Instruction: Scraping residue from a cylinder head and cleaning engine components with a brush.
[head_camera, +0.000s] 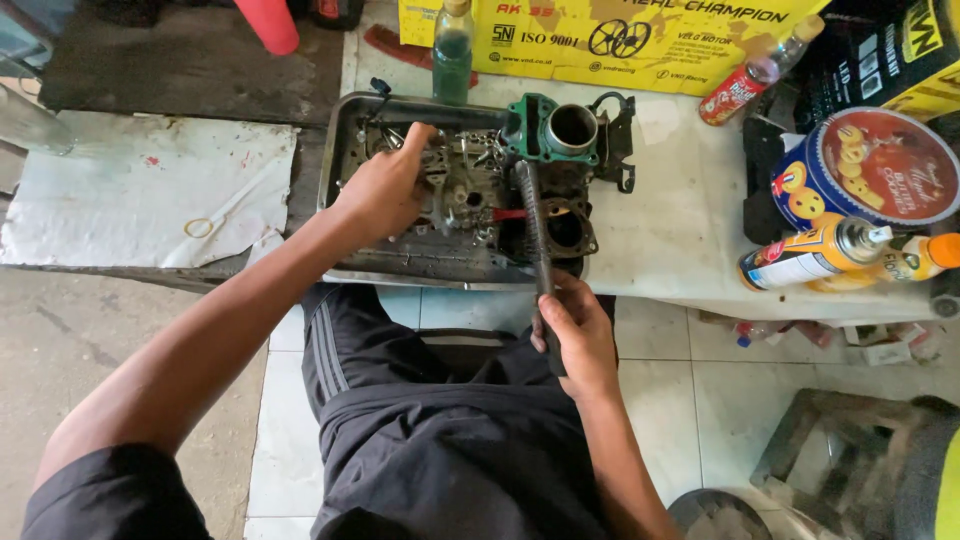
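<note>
Left hand (385, 190) inside crowded tray (340, 160)

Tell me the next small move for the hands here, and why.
Probably lift the left hand clear with whatever it picks. It is down among small parts in the tray, while the right hand grips a long tool that reaches the green cylinder.

Likely motorbike repair workshop: engine cylinder (560, 130), parts tray (345, 120), spray can (815, 252).
</note>
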